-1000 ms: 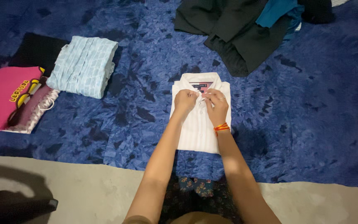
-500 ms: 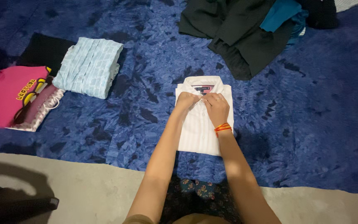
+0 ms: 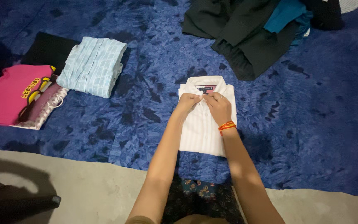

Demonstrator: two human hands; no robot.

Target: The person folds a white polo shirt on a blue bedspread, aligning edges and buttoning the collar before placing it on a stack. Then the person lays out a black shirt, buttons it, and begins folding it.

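A folded white shirt (image 3: 199, 132) lies collar-up on a blue blanket (image 3: 303, 116) in front of me. My left hand (image 3: 188, 103) and my right hand (image 3: 218, 108) meet just below the collar, fingers pinched on the shirt's front placket near the top button. A red and orange thread band circles my right wrist. What the fingertips pinch is too small to make out.
A folded light blue checked shirt (image 3: 93, 66) lies at the left, with a pink top (image 3: 9, 93) and a black garment (image 3: 46, 49) beside it. A heap of black and teal clothes (image 3: 249, 29) sits at the top. Bare grey floor (image 3: 83, 191) borders the blanket's near edge.
My hands have closed together at the placket below the collar. The view has shifted slightly, so everything sits a bit further right.
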